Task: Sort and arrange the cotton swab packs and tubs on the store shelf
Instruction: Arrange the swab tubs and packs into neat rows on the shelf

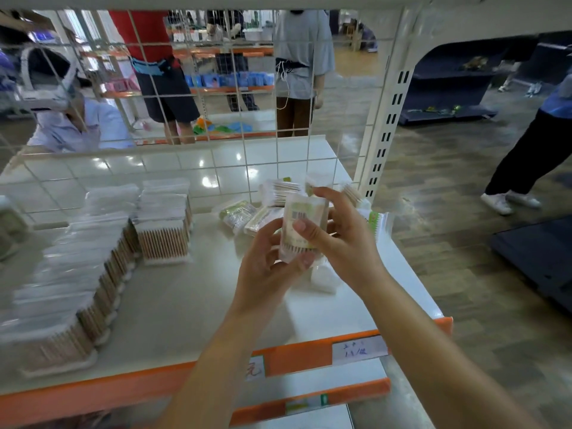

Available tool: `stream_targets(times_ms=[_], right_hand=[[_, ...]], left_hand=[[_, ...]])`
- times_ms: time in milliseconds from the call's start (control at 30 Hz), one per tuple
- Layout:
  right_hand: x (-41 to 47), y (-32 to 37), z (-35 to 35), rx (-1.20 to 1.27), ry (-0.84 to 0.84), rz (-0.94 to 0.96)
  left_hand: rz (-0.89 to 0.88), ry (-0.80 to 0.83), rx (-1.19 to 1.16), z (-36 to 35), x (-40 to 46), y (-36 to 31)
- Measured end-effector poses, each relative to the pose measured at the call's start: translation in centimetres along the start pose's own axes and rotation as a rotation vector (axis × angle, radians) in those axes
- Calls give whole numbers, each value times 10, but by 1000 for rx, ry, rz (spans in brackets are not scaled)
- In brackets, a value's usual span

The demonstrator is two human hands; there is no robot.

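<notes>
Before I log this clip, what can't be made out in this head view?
- Printed label on the clear plastic cotton swab pack: blurred, partly covered by the right hand and left hand.
- Small white item below the hands: mostly hidden by them.
- Handwritten white price tags on the orange shelf edge: too small and blurred.
- Left row of clear swab boxes: motion-blurred, cut by the frame edge.

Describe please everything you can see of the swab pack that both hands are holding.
The swab pack is a small clear plastic bag of wooden-stick cotton swabs, held upright above the shelf. A pale label with a green band and a barcode faces the camera. The stick ends show through its lower part. The left hand grips it from below and the left; the right hand pinches it, thumb on the front. It is slightly blurred.
</notes>
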State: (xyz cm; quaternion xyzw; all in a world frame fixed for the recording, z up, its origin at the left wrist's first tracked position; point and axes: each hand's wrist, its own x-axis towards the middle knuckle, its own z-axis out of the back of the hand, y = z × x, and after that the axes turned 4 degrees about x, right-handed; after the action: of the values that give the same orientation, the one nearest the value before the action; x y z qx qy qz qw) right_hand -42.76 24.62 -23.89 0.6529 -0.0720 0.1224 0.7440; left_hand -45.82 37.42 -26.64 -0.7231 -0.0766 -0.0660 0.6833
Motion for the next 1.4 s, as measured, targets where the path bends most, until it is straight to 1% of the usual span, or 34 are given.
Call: stream_targets(times_ms=[167, 267, 367, 433, 533, 667, 800, 933, 1033, 1100, 1267, 1333, 1400], right_hand=[[-2, 3, -4, -9, 12, 1], [-2, 2, -5, 10, 41, -6], [-3, 0, -4, 59, 87, -45], [-4, 1, -3, 123, 89, -80], [-6, 0, -3, 203, 101, -86], [-12, -10, -8, 177, 100, 5], [-22, -17, -15, 134, 63, 169], [-31, -27, -29, -53, 14, 332], [-32, -39, -36, -179, -49, 562], [-32, -43, -38, -210, -42, 641], [-35, -38, -33, -276, 13, 633], [-35, -38, -29, -205, 13, 646], [-35, -37, -27, -27, 3, 568]], left_hand=[[-28, -22, 3, 3, -4, -2], [-35, -69, 41, 8, -6, 0], [-44, -105, 82, 13, -5, 4], [-25, -110, 87, 17, -3, 6], [21, -126, 43, 24, 0, 8], [101, -196, -119, 26, 0, 4], [175, -227, -297, 30, -2, -6], [168, -219, -335, 31, -2, -18], [134, -218, -352, 26, -2, -25], [112, -227, -346, 24, -1, -27], [53, -249, -325, 23, 1, -28], [21, -260, -303, 22, 1, -28], [-5, -269, -285, 20, 2, -28]])
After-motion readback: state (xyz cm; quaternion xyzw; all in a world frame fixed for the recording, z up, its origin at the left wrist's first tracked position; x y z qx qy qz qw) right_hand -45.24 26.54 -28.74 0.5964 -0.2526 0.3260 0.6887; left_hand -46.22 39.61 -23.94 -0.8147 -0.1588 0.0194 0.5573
